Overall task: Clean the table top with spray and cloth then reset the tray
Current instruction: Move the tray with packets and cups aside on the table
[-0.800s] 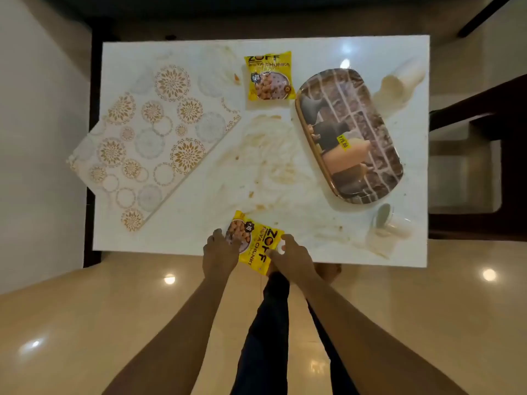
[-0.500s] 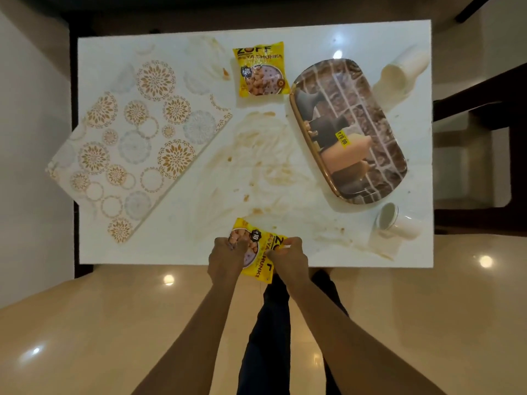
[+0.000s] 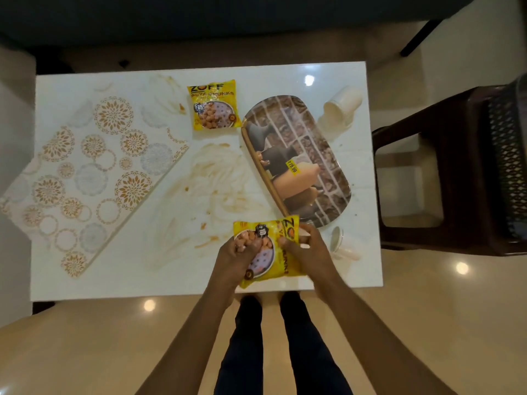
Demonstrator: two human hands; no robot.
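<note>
two yellow snack packets, each printed "zoff" and "soya chunks" with a picture of brown chunks. near packet [image 3: 266, 248]: held over the near edge of the white table [image 3: 119, 283], its upper corner overlapping the near end of the tray; left hand [image 3: 238, 259] grips its left side with fingers curled onto the front, right hand [image 3: 306, 252] pinches its right edge between thumb and fingers, so the packet sits between the two hands. far packet [image 3: 214, 108]: lying flat near the far edge, just left of the tray's far end. one oval tray [image 3: 319, 143], printed with a brick-wall scene and bearing a yellow price sticker reading "79.00", lies diagonally on the right half of the table. two white cups, both tipped on their sides: far cup [image 3: 342, 108] right of the tray, near cup [image 3: 343, 245] just right of the right hand. one patterned mat [image 3: 85, 178] with gold and grey medallions lies at the left, overhanging the left edge. brown smears [image 3: 216, 178] cover the table centre. one dark chair [image 3: 456, 172] stands at the right
</note>
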